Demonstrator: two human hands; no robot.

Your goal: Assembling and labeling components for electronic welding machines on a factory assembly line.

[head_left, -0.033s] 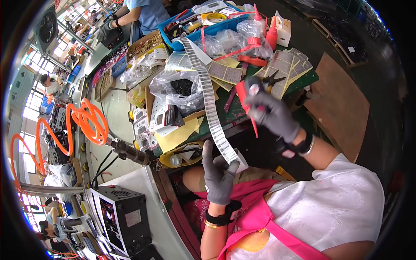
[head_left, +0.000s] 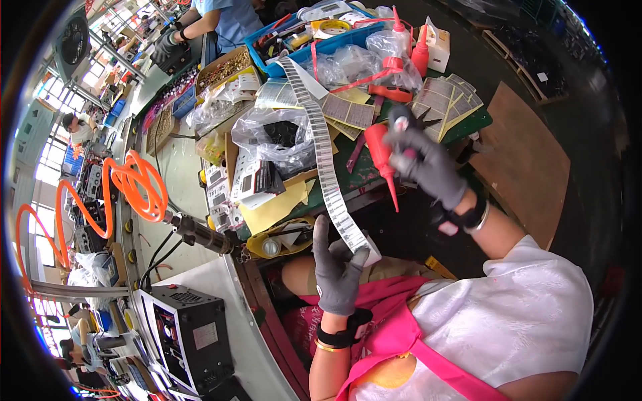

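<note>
In my grey-gloved left hand (head_left: 336,277) I grip the near end of a long white label strip (head_left: 326,164), printed in dark blocks, together with a small white piece (head_left: 372,254) behind it. The strip runs up and away to the blue bin. My gloved right hand (head_left: 428,160), slightly blurred, holds a red squeeze bottle (head_left: 379,148) with its thin nozzle tilted down. The nozzle tip is apart from the strip, to its right. Dark-jawed pliers (head_left: 426,120) lie just beyond the right hand.
A blue bin (head_left: 271,69) of tools and bags stands at the back. Sheets of labels (head_left: 445,100), an orange-handled tool (head_left: 390,93) and a bag-lined box (head_left: 244,134) crowd the bench. To the left hang a coiled orange hose (head_left: 137,187) and a power driver (head_left: 204,235). Another person (head_left: 227,23) works beyond.
The red squeeze bottle and its nozzle have swung slightly, and my right hand has shifted a little. My left hand stays put on the label strip.
</note>
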